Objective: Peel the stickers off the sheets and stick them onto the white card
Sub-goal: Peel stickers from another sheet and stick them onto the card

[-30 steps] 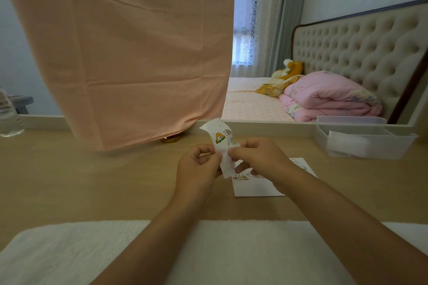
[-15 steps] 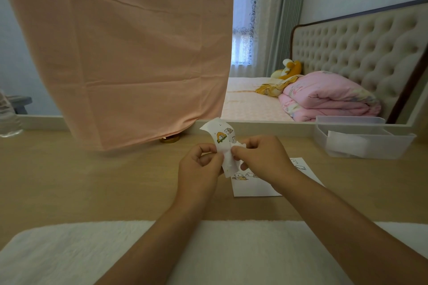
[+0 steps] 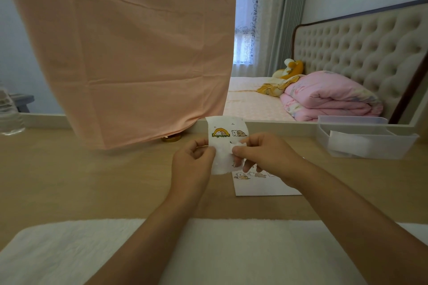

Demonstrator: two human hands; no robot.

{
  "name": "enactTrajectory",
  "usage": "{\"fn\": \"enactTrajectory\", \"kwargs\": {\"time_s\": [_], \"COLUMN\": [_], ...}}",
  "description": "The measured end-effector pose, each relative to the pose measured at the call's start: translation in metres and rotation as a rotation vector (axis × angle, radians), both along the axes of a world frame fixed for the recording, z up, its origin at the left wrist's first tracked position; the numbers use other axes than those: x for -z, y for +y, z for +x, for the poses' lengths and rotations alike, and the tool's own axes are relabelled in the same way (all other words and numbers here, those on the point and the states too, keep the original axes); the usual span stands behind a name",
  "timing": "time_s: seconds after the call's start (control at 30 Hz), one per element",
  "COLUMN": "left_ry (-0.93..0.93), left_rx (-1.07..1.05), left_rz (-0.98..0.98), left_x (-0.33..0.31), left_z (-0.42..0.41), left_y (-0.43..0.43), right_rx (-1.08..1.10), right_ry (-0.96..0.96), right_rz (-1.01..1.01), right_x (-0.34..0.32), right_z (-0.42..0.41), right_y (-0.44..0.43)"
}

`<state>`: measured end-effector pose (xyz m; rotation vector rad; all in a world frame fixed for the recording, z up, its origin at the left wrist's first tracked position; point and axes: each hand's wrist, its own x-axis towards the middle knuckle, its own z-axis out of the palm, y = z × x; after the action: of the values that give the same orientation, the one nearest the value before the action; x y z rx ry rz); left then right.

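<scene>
A small sticker sheet [image 3: 225,136] with cartoon animal stickers stands upright above the wooden table, held between both hands. My left hand [image 3: 192,162] pinches its left edge. My right hand [image 3: 266,152] pinches a sticker at the sheet's right side with thumb and forefinger. The white card [image 3: 261,185] lies flat on the table under my right hand, with several animal stickers near its top edge; my right wrist hides part of it.
A pink cloth [image 3: 129,48] hangs over a mirror behind the table. A clear plastic box [image 3: 366,143] stands at the right, a plastic bottle [image 3: 9,113] at the far left. A white fluffy mat [image 3: 208,252] covers the near table edge. A gold lid [image 3: 171,138] sits under the cloth.
The sheet has turned flatter toward me, so both stickers at its top show. My right fingers have moved to its right edge.
</scene>
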<state>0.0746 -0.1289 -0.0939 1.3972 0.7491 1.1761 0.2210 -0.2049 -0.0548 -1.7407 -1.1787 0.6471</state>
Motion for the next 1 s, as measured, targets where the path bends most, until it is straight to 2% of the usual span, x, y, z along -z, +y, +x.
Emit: {"fn": "enactTrajectory", "kwargs": {"time_s": [0.33, 0.43, 0.6, 0.8, 1.0], "left_ry": [0.285, 0.389, 0.477, 0.474, 0.232], "left_rx": [-0.051, -0.095, -0.153, -0.187, -0.077], "left_rz": [0.497, 0.647, 0.779, 0.789, 0.467], "left_x": [-0.002, -0.001, 0.003, 0.004, 0.002], "left_z": [-0.012, -0.013, -0.013, -0.013, -0.007], "left_y": [0.006, 0.009, 0.013, 0.015, -0.001], "right_rx": [-0.091, -0.140, -0.185, -0.178, -0.050], "right_ry": [-0.090, -0.098, -0.007, 0.124, 0.350], "right_rz": [0.013, -0.044, -0.109, -0.092, -0.080], "right_x": [-0.004, -0.005, -0.003, 0.001, 0.005], "right_z": [0.000, 0.001, 0.002, -0.001, 0.000], "right_y": [-0.003, -0.003, -0.005, -0.002, 0.003]}}
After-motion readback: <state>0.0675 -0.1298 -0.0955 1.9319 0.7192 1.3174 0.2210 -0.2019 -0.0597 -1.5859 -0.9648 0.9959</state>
